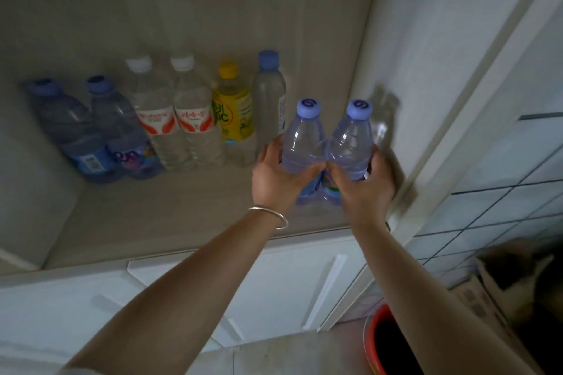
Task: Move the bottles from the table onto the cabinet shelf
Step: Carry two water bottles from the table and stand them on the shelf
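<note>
Purple-capped bottles side by side over cabinet shelf. Left bottle gripped by left hand, fingers curled. Right bottle gripped likewise by right hand.

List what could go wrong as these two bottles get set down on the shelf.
1. The left hand and right hand hold their purple bottles pressed together; releasing one may topple the other.
2. The tall blue-capped bottle stands right behind; pushing in could knock it over.
</note>
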